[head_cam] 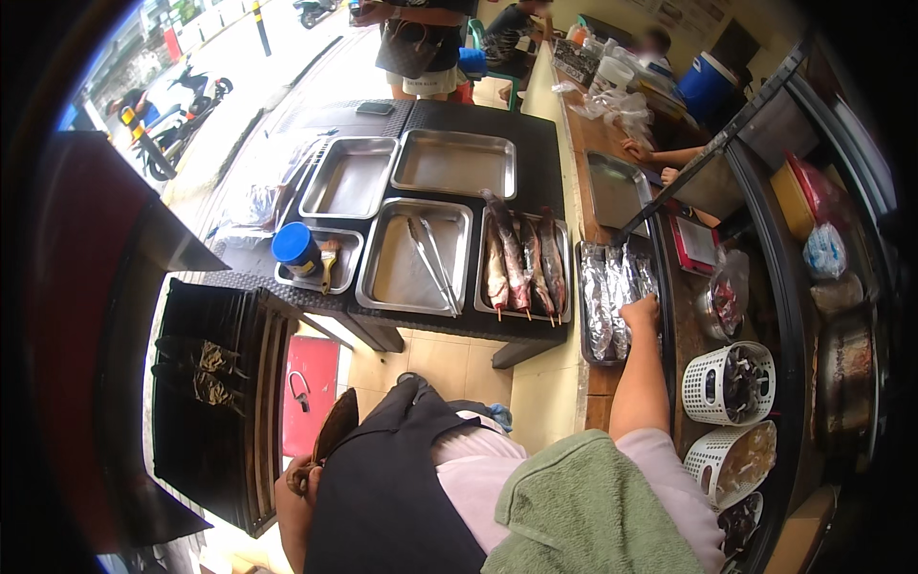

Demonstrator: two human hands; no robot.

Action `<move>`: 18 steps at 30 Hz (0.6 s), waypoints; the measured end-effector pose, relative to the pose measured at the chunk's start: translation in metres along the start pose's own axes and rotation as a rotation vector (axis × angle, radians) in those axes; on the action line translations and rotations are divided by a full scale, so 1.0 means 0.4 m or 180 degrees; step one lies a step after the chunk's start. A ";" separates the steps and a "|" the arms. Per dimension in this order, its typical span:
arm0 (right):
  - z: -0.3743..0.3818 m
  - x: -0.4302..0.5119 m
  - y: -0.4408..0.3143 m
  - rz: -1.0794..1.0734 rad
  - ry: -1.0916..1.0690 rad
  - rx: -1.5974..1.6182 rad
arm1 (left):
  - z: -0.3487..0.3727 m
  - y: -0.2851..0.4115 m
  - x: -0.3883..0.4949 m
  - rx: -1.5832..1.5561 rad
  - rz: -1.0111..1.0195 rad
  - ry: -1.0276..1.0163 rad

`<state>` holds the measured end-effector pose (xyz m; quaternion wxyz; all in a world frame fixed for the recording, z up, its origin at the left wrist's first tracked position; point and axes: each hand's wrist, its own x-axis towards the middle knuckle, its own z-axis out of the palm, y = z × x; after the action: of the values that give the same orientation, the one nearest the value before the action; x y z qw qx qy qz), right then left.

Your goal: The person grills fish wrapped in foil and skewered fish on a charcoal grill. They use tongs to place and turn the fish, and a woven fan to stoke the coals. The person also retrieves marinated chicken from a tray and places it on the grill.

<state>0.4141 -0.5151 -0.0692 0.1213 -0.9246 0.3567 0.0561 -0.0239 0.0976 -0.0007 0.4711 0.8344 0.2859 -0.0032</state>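
My left hand (297,482) grips the handle of a brown hand fan (340,423), seen nearly edge-on beside my dark apron. My right hand (640,312) reaches into a black tray (663,337) on the wooden counter. Its fingers touch the foil-wrapped packets (597,301) lying side by side there; whether they close on one is hidden. Just left of that tray, a metal tray (488,305) holds several raw whole fish (510,251) on skewers. Metal tongs (432,265) rest in the neighbouring metal tray (380,287).
Two browned pieces (215,377) lie on a black grill (193,430) at left. A blue-lidded jar (295,247) and basting brush (328,265) share a small tray. White baskets (699,384) line the right side. A person (423,43) stands beyond the table; others sit behind the counter.
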 end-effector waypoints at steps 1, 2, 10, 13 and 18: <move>0.010 0.022 0.011 -0.0181 0.0027 -0.0209 | 0.001 0.003 -0.007 -0.0089 -0.0116 0.0041; 0.034 0.055 0.017 -0.0252 0.0097 -0.0440 | 0.000 0.007 -0.016 -0.0072 -0.0039 -0.0004; 0.243 0.284 0.125 0.0156 -0.0237 0.1292 | -0.031 0.007 -0.114 0.0488 -0.0299 0.0270; 0.217 0.217 0.119 -0.0210 -0.0519 0.2210 | -0.053 -0.012 -0.155 0.0468 -0.0427 0.0290; 0.117 -0.101 0.057 -0.0680 -0.3324 0.4138 | -0.066 -0.072 -0.223 0.0262 -0.0506 0.0278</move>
<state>0.3680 -0.4931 -0.1108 0.7840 -0.5547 0.1265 0.2484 -0.1192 0.0876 0.0159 0.4218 0.8271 0.3711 -0.0161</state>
